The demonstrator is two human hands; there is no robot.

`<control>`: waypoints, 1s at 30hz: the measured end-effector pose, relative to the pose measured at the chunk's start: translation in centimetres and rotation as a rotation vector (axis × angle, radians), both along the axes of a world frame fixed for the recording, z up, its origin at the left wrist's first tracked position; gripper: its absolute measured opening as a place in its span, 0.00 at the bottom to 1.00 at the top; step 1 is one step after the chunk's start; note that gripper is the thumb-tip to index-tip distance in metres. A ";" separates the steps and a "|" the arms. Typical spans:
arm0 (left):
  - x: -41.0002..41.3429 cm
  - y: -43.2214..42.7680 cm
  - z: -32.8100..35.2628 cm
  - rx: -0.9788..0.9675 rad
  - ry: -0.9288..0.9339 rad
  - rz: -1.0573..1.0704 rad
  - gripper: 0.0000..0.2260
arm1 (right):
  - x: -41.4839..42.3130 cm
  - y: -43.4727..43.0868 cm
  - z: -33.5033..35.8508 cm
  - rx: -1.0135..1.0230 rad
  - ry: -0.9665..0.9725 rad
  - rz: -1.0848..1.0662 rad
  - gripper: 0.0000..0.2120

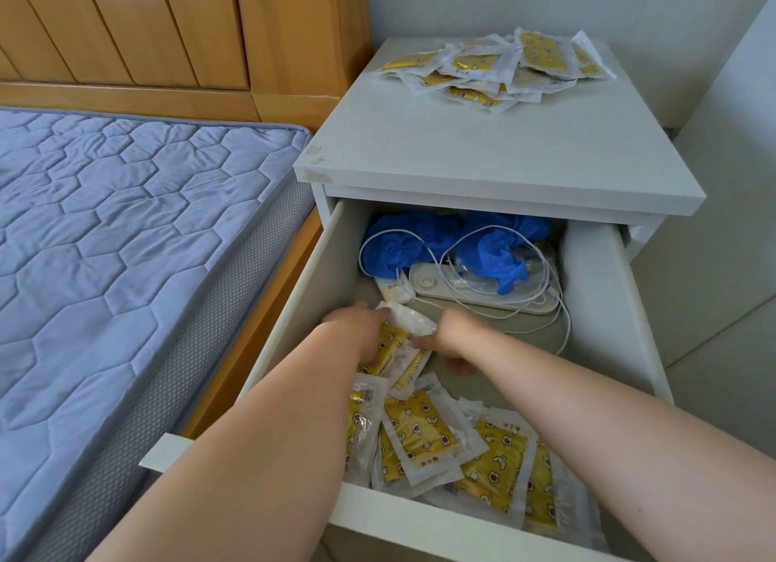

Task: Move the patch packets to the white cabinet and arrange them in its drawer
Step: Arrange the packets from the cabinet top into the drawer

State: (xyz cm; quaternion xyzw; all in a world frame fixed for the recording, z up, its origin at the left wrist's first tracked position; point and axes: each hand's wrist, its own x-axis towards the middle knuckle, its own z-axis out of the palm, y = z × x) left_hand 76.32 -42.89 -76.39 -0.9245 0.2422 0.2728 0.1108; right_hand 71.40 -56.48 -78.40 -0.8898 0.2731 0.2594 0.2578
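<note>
Head view finds both hands inside the open drawer of the white cabinet. The left hand curls its fingers round the left side of a small bundle of patch packets. The right hand meets the same bundle from the right, thumb on its edge and fingers curled underneath, though motion blur softens the detail of that grip. The bundle sits tilted between the two hands, near the middle of the drawer.

Just in front of the hands, toward the drawer's front panel, more yellow packets lie loose and overlapping on the drawer floor, some partly hidden under the forearms. At the back of the drawer sit crumpled blue gloves, a looped white cable, a flat white device and a small white tube.

On the cabinet's top, toward its far edge, an untidy heap of packets lies well apart from the hands. Left of the cabinet stands a bed with a blue quilted mattress and a wooden headboard.
</note>
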 end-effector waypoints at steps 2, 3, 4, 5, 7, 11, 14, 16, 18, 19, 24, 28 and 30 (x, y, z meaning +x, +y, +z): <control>-0.2 -0.2 0.0 0.071 -0.010 0.009 0.29 | 0.1 0.2 -0.7 0.283 -0.015 -0.163 0.11; -0.3 -0.4 0.2 0.100 -0.019 0.032 0.27 | 0.3 0.6 -1.0 0.369 -0.038 -0.218 0.08; -0.2 -0.5 0.3 0.120 -0.021 0.061 0.26 | 0.5 1.1 -1.1 0.412 -0.071 -0.238 0.05; -0.2 -0.6 0.4 0.129 -0.022 0.084 0.27 | 0.7 1.6 -1.4 0.435 -0.107 -0.217 0.02; 0.0 -0.7 0.7 0.126 -0.018 0.103 0.33 | 1.1 2.7 -1.9 0.475 -0.167 -0.145 0.05; 0.0 -0.4 1.0 0.088 -0.012 0.058 0.43 | 1.1 2.1 -1.1 0.617 -0.195 -0.239 0.11; -0.2 -0.3 0.4 0.157 -0.028 0.000 0.43 | 1.2 0.1 -1.3 0.520 -0.166 -0.385 0.09; -0.1 -0.4 0.2 0.158 -0.047 -0.019 0.40 | 0.6 -0.8 -1.3 0.283 -0.084 -0.158 0.10; -0.1 -0.4 0.1 0.106 -0.065 -0.061 0.40 | -0.2 -0.9 -1.2 0.090 -0.050 0.177 0.13; -0.1 -0.5 0.1 0.078 -0.072 -0.110 0.41 | -0.7 -0.5 -0.9 0.077 -0.045 0.307 0.17; 0.1 -0.5 -0.4 0.083 -0.037 -0.285 0.38 | -2.9 1.5 0.1 -0.010 0.062 0.666 0.23; 0.1 -0.8 -0.5 0.090 -0.009 -0.284 0.32 | -4.4 1.7 -0.1 -0.125 0.083 0.763 0.22; 0.0 -0.9 -0.5 0.084 -0.010 -0.283 0.31 | -4.8 1.7 0.0 -0.111 0.057 0.774 0.24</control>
